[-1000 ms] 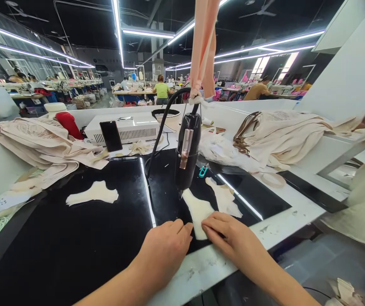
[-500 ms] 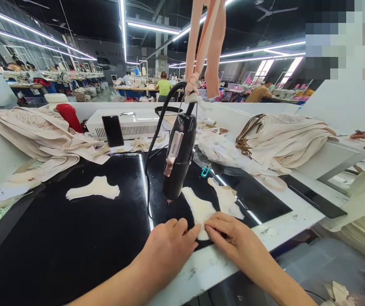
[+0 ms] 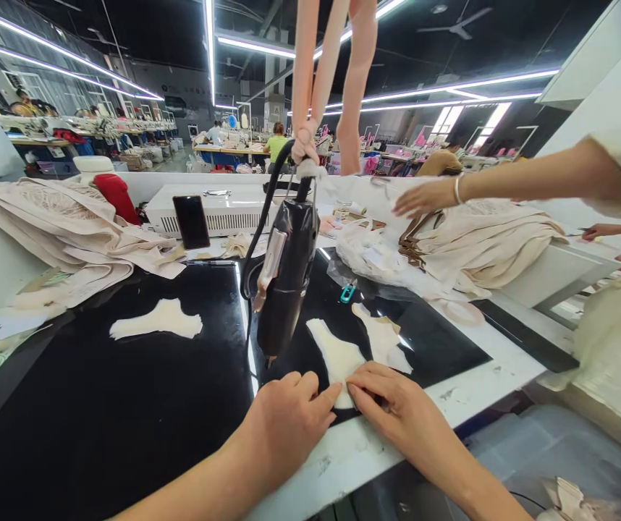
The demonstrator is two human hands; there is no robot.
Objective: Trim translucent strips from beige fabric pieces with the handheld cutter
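A cream fabric piece (image 3: 337, 354) lies on the black glossy work surface, its near end between my two hands. My left hand (image 3: 297, 409) has its fingers curled, with thumb and fingertip pinching the left edge of that end. From the other side, my right hand (image 3: 391, 401) presses its closed fingertips on the right edge. Just beyond my left hand hangs a black electric hand tool (image 3: 287, 278) with a metal lever, its tip pointing down. Another fabric piece (image 3: 383, 340) lies to the right, and a similar one (image 3: 158, 318) farther left.
A co-worker's hand (image 3: 427, 197) reaches in from the right over a plastic bag (image 3: 368, 246) and a pile of cream fabric (image 3: 489, 242). More fabric (image 3: 66, 224) is heaped at left. A phone (image 3: 191, 222) leans on a white box (image 3: 239, 217). A teal clip (image 3: 347, 293) lies mid-table.
A co-worker's arm has come in from the right, over the bag and fabric pile. The hanging tool has swung slightly left and down. My hands stay on the fabric piece.
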